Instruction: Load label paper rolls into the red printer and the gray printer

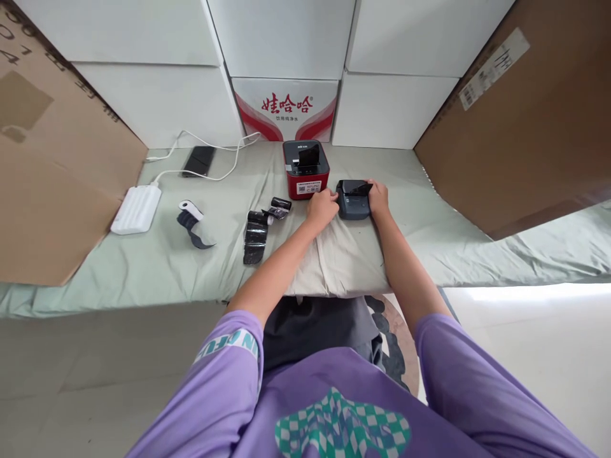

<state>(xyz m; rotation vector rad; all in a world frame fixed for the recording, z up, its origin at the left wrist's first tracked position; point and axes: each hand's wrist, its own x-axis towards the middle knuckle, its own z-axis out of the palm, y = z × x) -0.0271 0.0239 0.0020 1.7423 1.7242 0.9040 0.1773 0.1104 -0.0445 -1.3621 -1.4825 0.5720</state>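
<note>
A small dark grey portable printer (354,202) lies on the cloth between my two hands, with a piece of glossy black film (358,188) across its top. My right hand (379,197) is closed around its right side, the fingers partly hidden behind it. At the left side, my left hand (323,208) has its fingers curled, their tips against the printer's edge. Just behind my left hand stands a red and black box-shaped device (308,170) with a dark piece upright in its top. Left of that hand lie two partly unrolled black film rolls (256,236) (278,207).
A black-and-white roll (195,222), a white power bank (137,210), a white cable (224,177) and a black phone (199,161) lie to the left. Large cardboard panels (62,165) (520,121) flank the cloth-covered surface (420,248). White boxes (286,38) line the back.
</note>
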